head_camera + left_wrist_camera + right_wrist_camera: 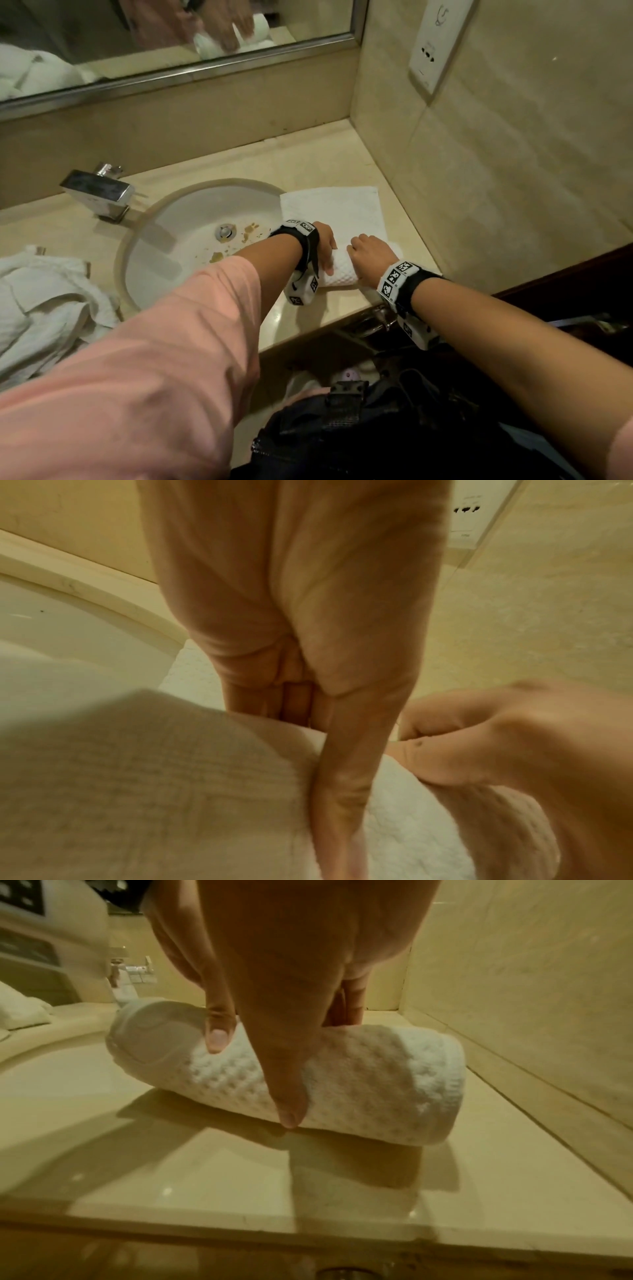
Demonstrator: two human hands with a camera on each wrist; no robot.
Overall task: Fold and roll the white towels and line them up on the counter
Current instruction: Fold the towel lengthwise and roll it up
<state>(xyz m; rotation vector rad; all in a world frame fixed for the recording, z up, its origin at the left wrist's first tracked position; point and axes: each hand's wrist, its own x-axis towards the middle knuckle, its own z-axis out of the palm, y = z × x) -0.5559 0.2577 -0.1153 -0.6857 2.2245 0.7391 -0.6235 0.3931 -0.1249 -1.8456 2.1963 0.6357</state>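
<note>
A white waffle-weave towel (337,219) is lying on the beige desk (308,161) near its right edge, between the round sink (191,219) and the side wall. Its near part is wound into a roll close to the front edge of the desk, while the far part is lying flat toward the back corner, with one corner overhanging the sink rim. The left hand (323,245) is resting on the left end of the roll, fingers (304,702) pressed together and curling over the far side, thumb stretched along the near side. The right hand (371,255) is gripping the roll toward its right end, fingers (349,999) tucked together behind it and the thumb pressing down its front face to the desk. A heap of crumpled white towels (41,301) is lying at the left end of the desk, beyond the sink. A chrome faucet (99,193) is standing at the back edge behind the sink, and a wall socket (435,44) is sitting on the side wall above the back right corner.
</note>
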